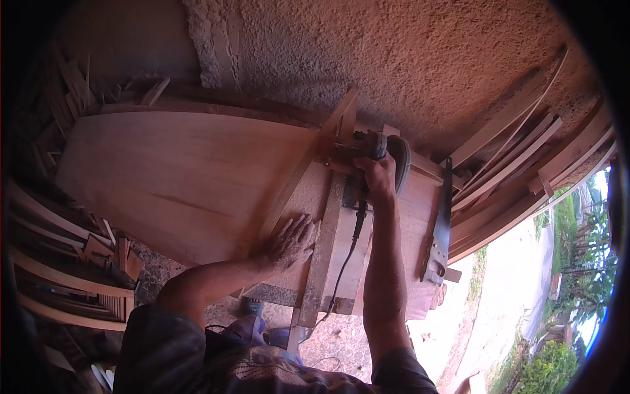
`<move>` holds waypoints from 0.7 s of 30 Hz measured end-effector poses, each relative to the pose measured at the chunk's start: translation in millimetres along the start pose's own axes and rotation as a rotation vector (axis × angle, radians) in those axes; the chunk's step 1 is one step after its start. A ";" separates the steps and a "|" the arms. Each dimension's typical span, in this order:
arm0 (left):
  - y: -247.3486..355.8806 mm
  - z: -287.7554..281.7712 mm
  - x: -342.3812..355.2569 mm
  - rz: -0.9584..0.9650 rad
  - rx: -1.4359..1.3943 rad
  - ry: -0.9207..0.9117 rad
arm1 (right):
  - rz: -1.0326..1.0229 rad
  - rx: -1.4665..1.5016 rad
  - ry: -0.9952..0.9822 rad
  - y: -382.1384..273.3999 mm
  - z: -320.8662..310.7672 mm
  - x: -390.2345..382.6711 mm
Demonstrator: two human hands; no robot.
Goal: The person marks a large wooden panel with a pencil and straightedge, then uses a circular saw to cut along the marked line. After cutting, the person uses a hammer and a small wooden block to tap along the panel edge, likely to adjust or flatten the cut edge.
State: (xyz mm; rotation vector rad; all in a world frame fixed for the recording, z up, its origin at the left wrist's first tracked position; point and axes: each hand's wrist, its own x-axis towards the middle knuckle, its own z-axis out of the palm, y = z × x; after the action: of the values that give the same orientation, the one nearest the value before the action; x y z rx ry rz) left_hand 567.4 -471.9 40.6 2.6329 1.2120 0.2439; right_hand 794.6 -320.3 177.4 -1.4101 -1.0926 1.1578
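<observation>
While the right hand (379, 176) is clenched around the handle of a dark corded power tool (367, 152), the left hand (289, 241) lies flat, fingers (303, 226) spread and grasping nothing, on a long narrow reddish wooden strip (298, 172). The strip's long axis runs diagonally from the left hand up toward the tool, so the tool sits at its far end, nearer the right hand. Both rest on the wooden table (420, 262). A handsaw with a wooden handle (440, 230) lies just right of the forearm; the wide bare plank (177, 171) leaves open room leftward.
</observation>
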 end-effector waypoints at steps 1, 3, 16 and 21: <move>0.6 -0.6 0.6 -0.006 0.011 -0.008 | 0.001 0.001 0.005 0.0 0.4 1.9; 0.4 -0.5 0.4 -0.010 -0.010 -0.006 | 0.011 0.011 0.011 -0.8 1.5 4.1; 0.0 -8.9 0.7 0.004 -0.053 0.022 | -0.008 0.061 0.011 -2.7 5.4 22.9; 0.8 -9.7 1.0 0.014 -0.062 0.026 | 0.014 0.038 0.005 -6.8 2.0 30.3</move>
State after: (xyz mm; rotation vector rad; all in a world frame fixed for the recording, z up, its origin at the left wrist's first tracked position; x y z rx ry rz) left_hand 566.2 -470.3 50.1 2.5936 1.1754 0.3143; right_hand 796.5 -289.4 180.5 -1.3926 -1.0541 1.1783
